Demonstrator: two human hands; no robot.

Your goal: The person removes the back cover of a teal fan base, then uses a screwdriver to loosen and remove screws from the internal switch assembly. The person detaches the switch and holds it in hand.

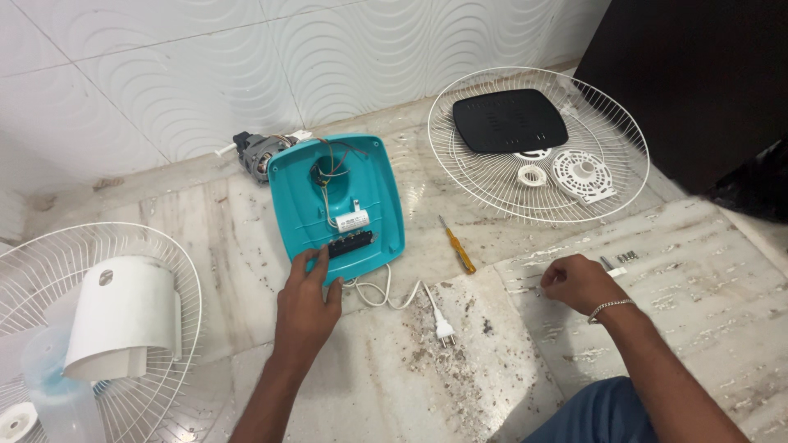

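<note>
Left hand open, fingers resting on near edge of teal base lying on floor. Right hand curled, pinching something tiny off floor. Plug, screwdriver between hands. Motor, grille beyond.

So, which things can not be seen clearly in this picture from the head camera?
- What the right hand pinches: too small, hidden by its curled fingers.
- Small screws on the floor: too small to count.
- Motor: partly behind the teal fan base.
- Left fan grille and blade: cut by the left and bottom edges.
- Switch block: partly covered by the left hand.
</note>
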